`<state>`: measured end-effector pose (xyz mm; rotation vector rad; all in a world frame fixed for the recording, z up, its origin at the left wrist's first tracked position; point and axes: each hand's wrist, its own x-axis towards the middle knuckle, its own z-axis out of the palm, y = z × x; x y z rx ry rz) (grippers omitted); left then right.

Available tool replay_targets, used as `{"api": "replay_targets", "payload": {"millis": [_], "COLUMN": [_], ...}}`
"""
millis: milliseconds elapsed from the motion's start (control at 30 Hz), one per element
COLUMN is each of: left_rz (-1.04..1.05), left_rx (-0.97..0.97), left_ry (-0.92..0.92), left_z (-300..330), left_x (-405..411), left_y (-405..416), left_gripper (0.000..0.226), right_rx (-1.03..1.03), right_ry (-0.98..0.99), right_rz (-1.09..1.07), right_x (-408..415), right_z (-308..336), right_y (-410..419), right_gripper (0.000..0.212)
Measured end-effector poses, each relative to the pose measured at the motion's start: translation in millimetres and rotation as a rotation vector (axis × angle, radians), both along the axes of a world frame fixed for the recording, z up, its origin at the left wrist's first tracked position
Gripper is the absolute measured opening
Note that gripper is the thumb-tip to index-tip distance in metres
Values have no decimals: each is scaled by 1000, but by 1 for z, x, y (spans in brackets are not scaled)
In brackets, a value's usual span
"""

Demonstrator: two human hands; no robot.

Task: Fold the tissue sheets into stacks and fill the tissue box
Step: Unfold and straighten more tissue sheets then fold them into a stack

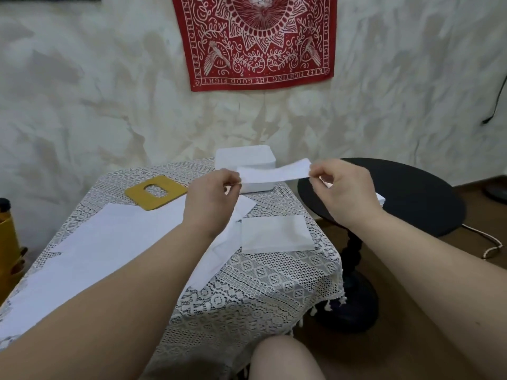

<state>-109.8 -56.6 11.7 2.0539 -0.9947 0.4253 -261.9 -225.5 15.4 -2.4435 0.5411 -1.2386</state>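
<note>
A narrow folded tissue strip [274, 172] hangs in the air between the two hands, above the far part of the tabletop [269, 283] and in front of the white tissue stack [245, 160] that stands at the tabletop's far edge. The left hand [211, 200] pinches the strip's left end in a fingertip grip, fingers curled toward the thumb. The right hand [345, 190] pinches the right end the same way, so the strip stretches nearly level with a slight sag in its middle.

Below the hands, a folded tissue pile [277, 233] lies flat on the lace tablecloth [247, 297], just right of the left wrist. A large spread of unfolded tissue sheets [109, 242] covers the left side of the tabletop and runs under the left forearm; one corner of it reaches up toward the folded pile. A mustard-yellow lid with an oval slot [156, 192] lies flat beyond the sheets, left of the left hand. A yellow container [8, 237] shows at the left frame edge; whether it is the tissue box cannot be told.

To the right stands a round black side table [411, 193] with a few white sheets [380, 198] on it, mostly hidden behind the right hand. A red patterned bandana [255, 42] hangs on the wall behind.
</note>
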Motion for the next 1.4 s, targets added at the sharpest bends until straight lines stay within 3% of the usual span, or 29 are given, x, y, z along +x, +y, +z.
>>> {"api": "replay_targets", "payload": {"millis": [267,500,600,767,833,933,1133,1267,1400], "left_rz": [-54,-101,-76,-128,-151,-163,-164,-200,-204], "left_rx": [374,398,392,566,612,664,644,620,676], "left_ry": [19,-35,-90,-118,-66,-55,-72,-57,-205], "left_z": [-85,-98,-101,-86,-80,-77,-80,-77,-76], "left_x": [-11,-12,-11,-6,-1,3,5,7,8], "left_y": [17,18,19,5,-1,-3,-3,-1,-5], "left_gripper": [22,23,23,48,46,40,40,33,20], "right_rx": [-24,-124,-116,-182,-185,-287,-413,-328,-247], "right_ry": [279,352,479,565,671,813,777,698,686], "right_rz": [102,137,123,180,224,217,174,151,180], "right_x": [-10,-12,-13,-2,8,15,17,20,20], "right_z": [-87,-98,-101,-85,-78,-76,-79,-81,-83], "right_y": [-3,-8,-10,-6,-7,-10,-9,-11,-14], "right_gripper": [13,3,14,28,35,29,25,25,25]}}
